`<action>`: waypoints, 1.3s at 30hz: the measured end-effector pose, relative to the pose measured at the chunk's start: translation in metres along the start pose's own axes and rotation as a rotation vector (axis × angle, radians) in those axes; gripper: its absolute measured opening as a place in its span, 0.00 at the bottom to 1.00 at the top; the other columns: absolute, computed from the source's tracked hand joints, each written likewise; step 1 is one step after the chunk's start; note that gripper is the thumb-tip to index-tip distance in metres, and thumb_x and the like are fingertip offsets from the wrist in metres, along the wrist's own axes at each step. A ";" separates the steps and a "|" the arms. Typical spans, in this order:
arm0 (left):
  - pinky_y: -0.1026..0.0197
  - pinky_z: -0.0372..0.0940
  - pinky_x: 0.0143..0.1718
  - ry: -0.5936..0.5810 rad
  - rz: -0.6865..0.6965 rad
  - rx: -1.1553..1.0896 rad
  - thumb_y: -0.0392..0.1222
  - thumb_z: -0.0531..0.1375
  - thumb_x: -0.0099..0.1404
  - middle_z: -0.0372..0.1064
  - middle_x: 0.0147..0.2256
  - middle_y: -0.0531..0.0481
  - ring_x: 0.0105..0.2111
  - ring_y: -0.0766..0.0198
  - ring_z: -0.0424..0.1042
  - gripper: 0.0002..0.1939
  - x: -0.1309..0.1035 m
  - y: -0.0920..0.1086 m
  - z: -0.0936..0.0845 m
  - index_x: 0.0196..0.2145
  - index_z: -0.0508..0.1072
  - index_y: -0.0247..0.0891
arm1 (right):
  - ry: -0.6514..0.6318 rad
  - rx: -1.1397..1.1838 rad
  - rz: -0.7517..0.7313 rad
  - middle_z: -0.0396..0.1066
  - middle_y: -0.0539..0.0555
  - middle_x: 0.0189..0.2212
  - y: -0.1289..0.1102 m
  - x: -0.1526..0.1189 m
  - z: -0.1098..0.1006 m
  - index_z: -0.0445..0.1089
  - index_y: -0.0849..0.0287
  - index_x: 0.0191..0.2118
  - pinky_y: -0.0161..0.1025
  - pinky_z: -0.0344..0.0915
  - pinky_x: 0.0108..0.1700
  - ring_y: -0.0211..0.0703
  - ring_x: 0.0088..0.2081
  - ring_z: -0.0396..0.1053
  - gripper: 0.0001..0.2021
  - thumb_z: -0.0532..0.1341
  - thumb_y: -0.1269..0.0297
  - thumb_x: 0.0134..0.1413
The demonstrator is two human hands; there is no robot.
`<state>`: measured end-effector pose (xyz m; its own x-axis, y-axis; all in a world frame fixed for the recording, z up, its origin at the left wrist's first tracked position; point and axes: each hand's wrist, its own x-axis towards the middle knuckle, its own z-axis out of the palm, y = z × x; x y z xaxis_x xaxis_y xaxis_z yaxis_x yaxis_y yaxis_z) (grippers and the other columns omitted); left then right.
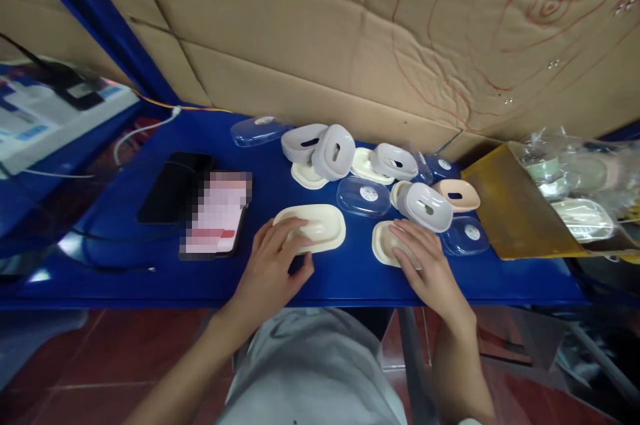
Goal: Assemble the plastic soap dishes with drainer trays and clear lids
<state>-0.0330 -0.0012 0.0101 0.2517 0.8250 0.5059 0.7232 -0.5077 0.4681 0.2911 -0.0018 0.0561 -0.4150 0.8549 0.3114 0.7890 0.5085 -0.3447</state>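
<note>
Two cream oval plastic base pieces lie on the blue table in front of me. My left hand [274, 257] rests its fingers on the left end of one cream base piece [327, 228], which has a raised oval middle. Its thumb is held apart from the fingers near the front edge. Over the other cream base piece [383, 241] lies my right hand [424, 257], fingers stretched across it and hiding its right part. Behind the hands are several grey oval cases with slots, one grey case [427, 208] being just beyond my right fingers.
Clear lids [363, 197] and a peach slotted case [457, 195] lie among the grey ones. A box [500, 211] with wrapped parts stands right. A phone [217, 215], a dark object [175, 185], and cables occupy the left. Cardboard [300, 45] walls the back.
</note>
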 end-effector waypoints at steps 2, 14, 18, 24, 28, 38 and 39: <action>0.37 0.60 0.70 -0.010 0.032 -0.039 0.32 0.60 0.74 0.74 0.57 0.42 0.61 0.51 0.73 0.07 0.000 0.001 -0.002 0.47 0.74 0.41 | 0.012 0.023 -0.048 0.73 0.57 0.66 -0.007 0.012 0.005 0.67 0.47 0.70 0.58 0.66 0.68 0.55 0.69 0.69 0.22 0.57 0.64 0.77; 0.42 0.69 0.66 -0.192 0.147 -0.079 0.38 0.61 0.77 0.64 0.68 0.37 0.68 0.46 0.67 0.19 -0.002 0.002 -0.002 0.63 0.70 0.43 | 0.245 -0.343 0.089 0.83 0.57 0.51 0.072 -0.001 -0.008 0.79 0.54 0.56 0.53 0.67 0.57 0.53 0.52 0.80 0.16 0.55 0.67 0.76; 0.41 0.66 0.69 -0.234 0.077 -0.100 0.42 0.63 0.77 0.56 0.72 0.36 0.71 0.46 0.62 0.28 -0.004 0.002 -0.003 0.70 0.63 0.43 | 0.228 -0.288 0.034 0.82 0.56 0.55 0.050 0.005 0.004 0.76 0.52 0.60 0.52 0.64 0.60 0.52 0.55 0.79 0.15 0.57 0.67 0.76; 0.39 0.65 0.71 -0.244 0.041 -0.104 0.42 0.62 0.78 0.55 0.73 0.38 0.72 0.46 0.60 0.31 -0.004 0.001 -0.002 0.73 0.59 0.47 | 0.262 -0.327 0.082 0.82 0.58 0.53 0.050 0.007 0.016 0.77 0.55 0.58 0.50 0.65 0.58 0.52 0.53 0.80 0.13 0.60 0.63 0.75; 0.41 0.66 0.70 -0.233 0.005 -0.148 0.42 0.62 0.78 0.54 0.73 0.38 0.72 0.47 0.62 0.33 -0.004 0.002 -0.001 0.74 0.56 0.48 | 0.337 -0.319 0.049 0.84 0.55 0.48 0.038 0.007 0.014 0.79 0.53 0.53 0.48 0.65 0.57 0.48 0.48 0.81 0.12 0.58 0.68 0.75; 0.41 0.66 0.71 -0.231 -0.032 -0.191 0.42 0.62 0.77 0.52 0.74 0.40 0.72 0.47 0.63 0.37 -0.005 0.003 -0.002 0.77 0.52 0.54 | 0.289 -0.273 0.127 0.83 0.56 0.50 0.034 0.008 0.028 0.79 0.52 0.55 0.49 0.68 0.56 0.51 0.52 0.80 0.15 0.55 0.64 0.76; 0.41 0.66 0.71 -0.234 -0.039 -0.193 0.42 0.62 0.77 0.52 0.74 0.40 0.72 0.47 0.63 0.37 -0.005 0.002 -0.002 0.77 0.51 0.54 | 0.289 -0.265 0.130 0.83 0.56 0.50 0.031 0.010 0.027 0.79 0.51 0.55 0.49 0.68 0.56 0.52 0.52 0.80 0.14 0.56 0.63 0.76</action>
<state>-0.0336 -0.0072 0.0097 0.3833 0.8683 0.3149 0.6051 -0.4936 0.6246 0.2992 0.0250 0.0243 -0.1894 0.8270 0.5293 0.9316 0.3216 -0.1692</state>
